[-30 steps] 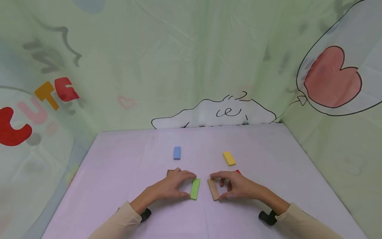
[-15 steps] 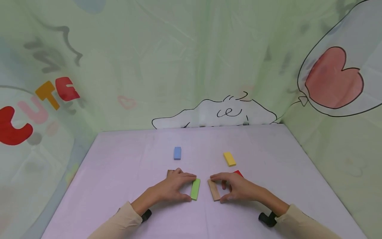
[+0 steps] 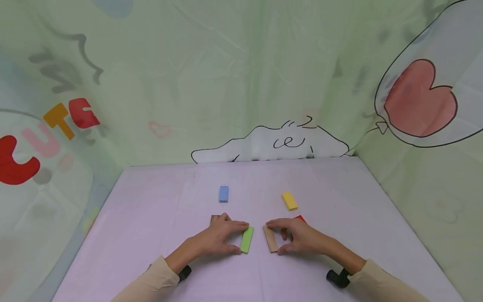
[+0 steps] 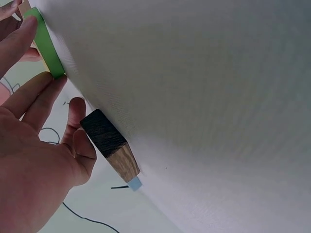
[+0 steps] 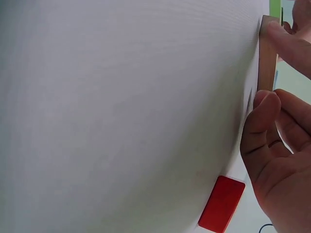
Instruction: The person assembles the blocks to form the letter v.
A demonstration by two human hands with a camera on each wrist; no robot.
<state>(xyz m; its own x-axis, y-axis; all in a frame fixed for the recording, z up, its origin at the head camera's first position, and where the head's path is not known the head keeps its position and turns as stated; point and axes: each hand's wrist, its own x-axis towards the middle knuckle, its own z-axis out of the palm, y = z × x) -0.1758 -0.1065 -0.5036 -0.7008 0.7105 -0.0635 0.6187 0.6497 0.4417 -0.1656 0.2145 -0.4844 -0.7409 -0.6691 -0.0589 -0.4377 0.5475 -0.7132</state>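
Note:
On the table, my left hand (image 3: pixel 220 237) pinches a green block (image 3: pixel 247 240) lengthwise, thumb at its near end and fingertips at its far end. My right hand (image 3: pixel 302 235) holds a light wooden block (image 3: pixel 270 239) the same way. The two blocks lie a small gap apart, their far ends leaning away from each other to form a slight V at the near side reversed. Behind the left hand, a dark brown wooden block (image 4: pixel 109 141) is mostly hidden in the head view. A red block (image 5: pixel 222 204) lies beyond the right hand, partly covered by it in the head view.
Farther back on the pale table (image 3: pixel 158 197) lie a blue block (image 3: pixel 224 193) on the left and a yellow block (image 3: pixel 289 201) on the right. A printed cloth (image 3: pixel 241 84) hangs behind the table and along both sides.

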